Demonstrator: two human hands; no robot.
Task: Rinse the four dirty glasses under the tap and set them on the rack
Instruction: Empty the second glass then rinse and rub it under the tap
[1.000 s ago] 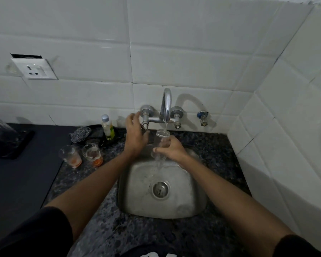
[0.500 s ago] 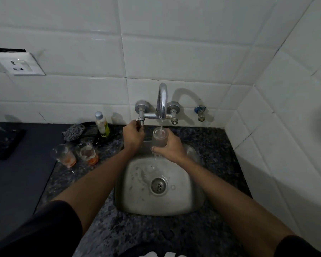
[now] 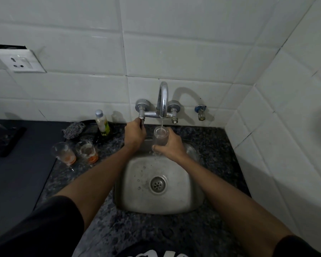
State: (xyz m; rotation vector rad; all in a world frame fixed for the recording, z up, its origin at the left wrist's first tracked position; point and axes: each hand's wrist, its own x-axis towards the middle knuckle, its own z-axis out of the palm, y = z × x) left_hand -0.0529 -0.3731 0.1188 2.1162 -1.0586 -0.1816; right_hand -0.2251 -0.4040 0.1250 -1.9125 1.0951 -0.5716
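Over at the far left, a white wall socket (image 3: pixel 19 61) sits on the tiles, and below it a dark tray-like object (image 3: pixel 5 140) lies on the dark counter, too dim for us to identify. Moving right, we see two dirty glasses (image 3: pixel 64 153) (image 3: pixel 87 151) standing side by side on the speckled countertop (image 3: pixel 76 175), each with orange residue at the bottom. Behind them lie a grey scrubber (image 3: pixel 73 129) and a small bottle (image 3: pixel 102 121) with a pale cap, both near the wall. Next comes our left hand (image 3: pixel 134 135), its fingers curled round the left handle (image 3: pixel 141 121) of the tap (image 3: pixel 162 101). A thin stream of water falls from the spout into the glass (image 3: pixel 160 136), which our right hand (image 3: pixel 171 145) grips round its lower part, holding it upright over the back edge of the steel sink (image 3: pixel 137 184) (water also runs down below it). A small blue-topped valve (image 3: pixel 200 112) sticks out of the wall further right, by the tiled corner.
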